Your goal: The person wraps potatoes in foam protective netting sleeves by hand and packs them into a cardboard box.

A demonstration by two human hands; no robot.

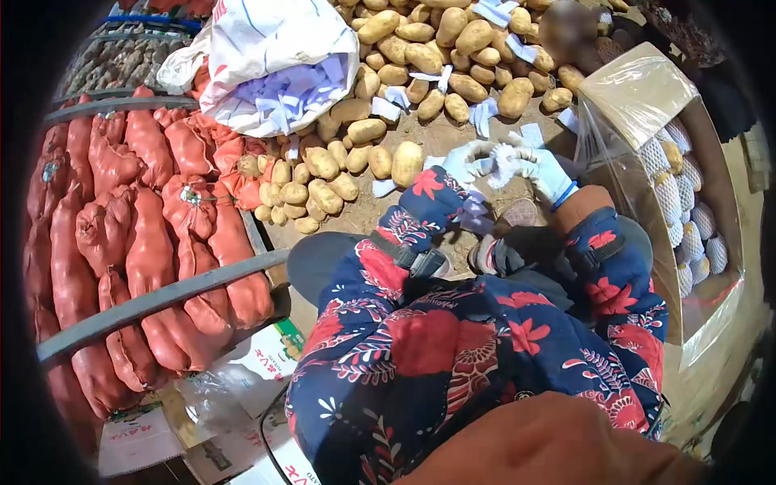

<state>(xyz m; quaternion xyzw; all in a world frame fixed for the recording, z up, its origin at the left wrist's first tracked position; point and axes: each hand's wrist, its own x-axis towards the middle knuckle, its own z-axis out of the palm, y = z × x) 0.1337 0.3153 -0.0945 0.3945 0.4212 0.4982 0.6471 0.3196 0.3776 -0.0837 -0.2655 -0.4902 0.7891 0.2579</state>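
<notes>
A white foam net sleeve (pixel 505 165) is bunched between my two gloved hands, in front of my knees. My left hand (pixel 469 163) pinches its left side with curled fingers. On the other side, the fingers of my right hand (pixel 543 171) close on the same sleeve. Whether anything sits inside it I cannot make out. Flattened foam sleeves (pixel 475 212) lie on the ground just below my hands. Loose potatoes (pixel 406 164) are spread to the left and beyond.
A plastic-lined cardboard box (pixel 638 81) at the right holds net-wrapped potatoes (pixel 668 194). A white sack (pixel 279 40) of purple-tinted foam sleeves stands at the upper left. Filled red bags (pixel 149 242) lie behind a metal rail (pixel 170 301) on the left; printed cartons (pixel 259 356) are below.
</notes>
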